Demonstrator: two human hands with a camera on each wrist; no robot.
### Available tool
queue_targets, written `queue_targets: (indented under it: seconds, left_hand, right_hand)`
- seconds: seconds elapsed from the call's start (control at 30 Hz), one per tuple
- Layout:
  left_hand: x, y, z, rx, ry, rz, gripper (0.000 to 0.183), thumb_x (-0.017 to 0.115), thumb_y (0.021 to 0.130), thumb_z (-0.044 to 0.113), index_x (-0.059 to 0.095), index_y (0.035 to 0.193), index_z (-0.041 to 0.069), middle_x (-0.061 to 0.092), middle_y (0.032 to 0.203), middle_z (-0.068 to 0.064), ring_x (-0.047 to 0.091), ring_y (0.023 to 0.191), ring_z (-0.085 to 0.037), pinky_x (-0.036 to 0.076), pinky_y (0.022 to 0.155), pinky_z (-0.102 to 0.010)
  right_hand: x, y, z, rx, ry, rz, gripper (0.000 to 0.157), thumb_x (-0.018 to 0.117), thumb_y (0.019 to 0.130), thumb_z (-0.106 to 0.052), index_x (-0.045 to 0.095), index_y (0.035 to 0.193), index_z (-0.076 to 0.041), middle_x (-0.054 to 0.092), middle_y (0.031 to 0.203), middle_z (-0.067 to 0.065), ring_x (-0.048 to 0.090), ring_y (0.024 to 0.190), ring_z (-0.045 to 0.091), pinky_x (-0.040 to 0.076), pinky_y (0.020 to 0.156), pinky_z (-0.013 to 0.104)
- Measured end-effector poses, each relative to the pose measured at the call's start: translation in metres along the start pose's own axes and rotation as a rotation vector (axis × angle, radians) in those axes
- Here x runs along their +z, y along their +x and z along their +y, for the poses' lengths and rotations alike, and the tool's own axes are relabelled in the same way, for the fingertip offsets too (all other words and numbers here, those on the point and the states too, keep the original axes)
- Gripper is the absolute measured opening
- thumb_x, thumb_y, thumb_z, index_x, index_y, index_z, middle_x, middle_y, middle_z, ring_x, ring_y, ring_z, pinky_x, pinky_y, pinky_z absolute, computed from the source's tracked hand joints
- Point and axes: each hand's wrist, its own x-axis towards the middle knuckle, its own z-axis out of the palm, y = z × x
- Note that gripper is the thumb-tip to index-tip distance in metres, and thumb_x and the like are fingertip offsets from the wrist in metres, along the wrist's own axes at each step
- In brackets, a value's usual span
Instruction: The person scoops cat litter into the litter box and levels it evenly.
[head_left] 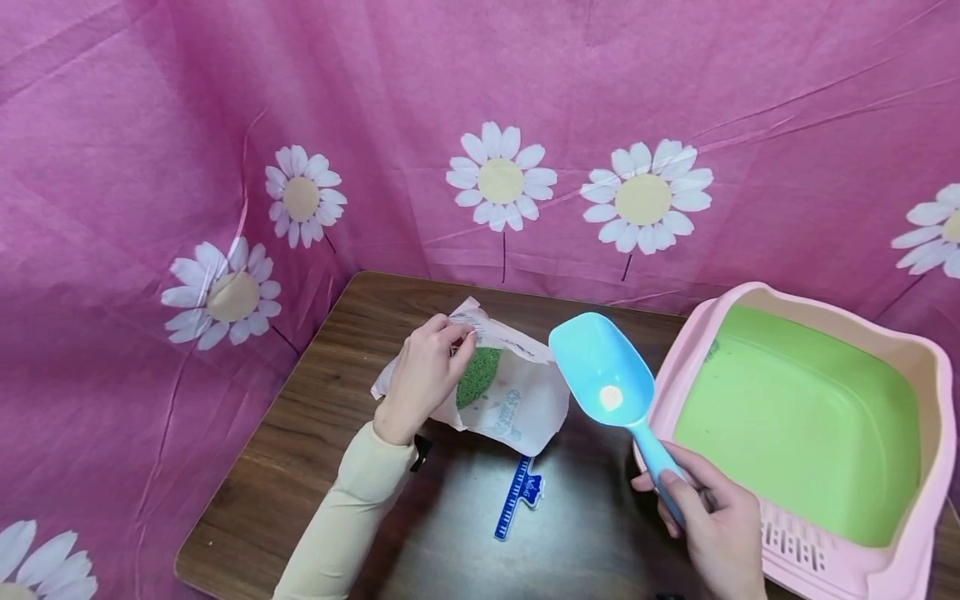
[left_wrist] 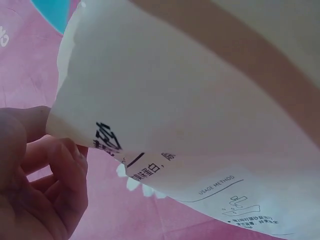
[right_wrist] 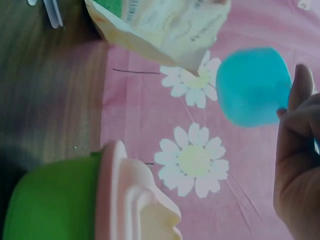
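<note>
My left hand (head_left: 427,371) pinches the upper edge of a pale, printed bag (head_left: 536,404), its mouth held open. Green granules (head_left: 478,377) show inside. The left wrist view has thumb and fingers at the corner of the bag's printed wall (left_wrist: 135,85). In my right hand (head_left: 712,517) is the handle of a light blue scoop (head_left: 603,367), raised between the bag and a litter box. The scoop's bowl faces up with only a bright glint in it. In the right wrist view the scoop (right_wrist: 255,87) appears blurred, right of the bag.
A litter box with a pink rim (head_left: 693,350) and green interior (head_left: 802,433) stands on the right of the wooden table (head_left: 255,492). A blue ruler-shaped clip (head_left: 513,500) lies in front of the bag. Behind hangs a pink daisy-print curtain (head_left: 405,125).
</note>
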Motion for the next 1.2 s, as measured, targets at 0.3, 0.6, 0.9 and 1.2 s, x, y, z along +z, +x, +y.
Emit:
queue_targets:
  seconds: [0.3, 0.6, 0.9, 1.2]
  left_hand:
    - [-0.003, 0.002, -0.001, -0.026, -0.005, -0.019, 0.015, 0.061, 0.09, 0.013, 0.076, 0.087, 0.009, 0.059, 0.071, -0.006, 0.05, 0.056, -0.012, 0.044, 0.052, -0.028]
    - [-0.004, 0.002, 0.0, -0.04, -0.008, -0.03, 0.014, 0.062, 0.09, 0.012, 0.076, 0.089, 0.009, 0.058, 0.07, -0.004, 0.048, 0.055, -0.01, 0.042, 0.05, -0.025]
    - [-0.005, -0.001, 0.002, -0.037, 0.014, -0.038, 0.015, 0.062, 0.089, 0.013, 0.076, 0.089, 0.01, 0.059, 0.071, -0.003, 0.049, 0.054, -0.01, 0.042, 0.049, -0.027]
    - [-0.006, -0.003, 0.002, -0.034, 0.007, -0.048, 0.016, 0.062, 0.09, 0.014, 0.077, 0.094, 0.009, 0.062, 0.074, -0.005, 0.05, 0.054, -0.011, 0.042, 0.05, -0.027]
  right_hand:
    - [-0.013, -0.005, -0.005, -0.094, -0.09, -0.203, 0.035, 0.047, 0.088, 0.019, 0.058, 0.12, 0.011, 0.073, 0.076, -0.006, 0.044, 0.042, 0.012, 0.032, 0.035, 0.026]
    - [-0.006, -0.009, 0.004, -0.093, -0.187, -0.271, 0.038, 0.051, 0.086, 0.017, 0.063, 0.119, 0.001, 0.071, 0.075, -0.009, 0.041, 0.038, 0.008, 0.033, 0.034, 0.021]
    - [0.003, -0.007, 0.018, -0.117, -0.17, -0.364, 0.035, 0.053, 0.087, 0.015, 0.064, 0.116, -0.001, 0.071, 0.074, -0.006, 0.042, 0.04, 0.005, 0.034, 0.036, 0.02]
    - [0.013, -0.008, 0.019, -0.008, -0.201, -0.371, 0.027, 0.055, 0.091, 0.006, 0.065, 0.115, -0.001, 0.072, 0.074, -0.004, 0.042, 0.04, 0.002, 0.036, 0.036, 0.023]
